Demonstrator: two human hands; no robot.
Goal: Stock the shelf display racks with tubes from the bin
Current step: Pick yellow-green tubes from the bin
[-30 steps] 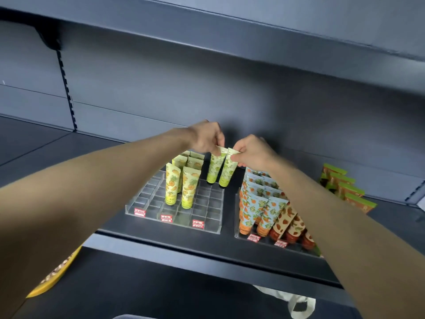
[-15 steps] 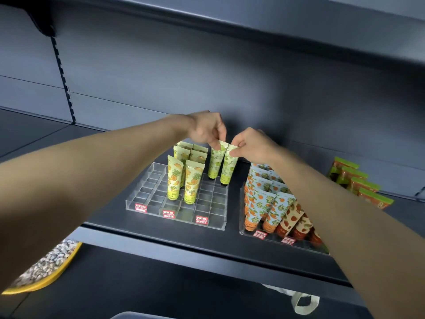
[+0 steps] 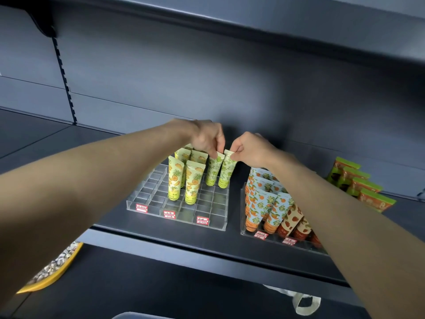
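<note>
Head view. Both bare forearms reach forward over the shelf edge (image 3: 161, 236), hands close together, knuckles up. The left hand (image 3: 207, 137) pinches the flat top seam of the left green tube (image 3: 212, 171). The right hand (image 3: 250, 149) pinches the top of the right green tube (image 3: 226, 173) just beside it. Both tubes stand cap-down in the back cells of the clear rack (image 3: 147, 199), right of four pineapple-print tubes (image 3: 174, 180). Open cells lie in front and along the rack's left columns. A second rack (image 3: 276, 241), near on the right, holds orange-print tubes (image 3: 259, 203). Red-bordered price tags (image 3: 169, 214) sit on the front walls, their writing too small to read.
</note>
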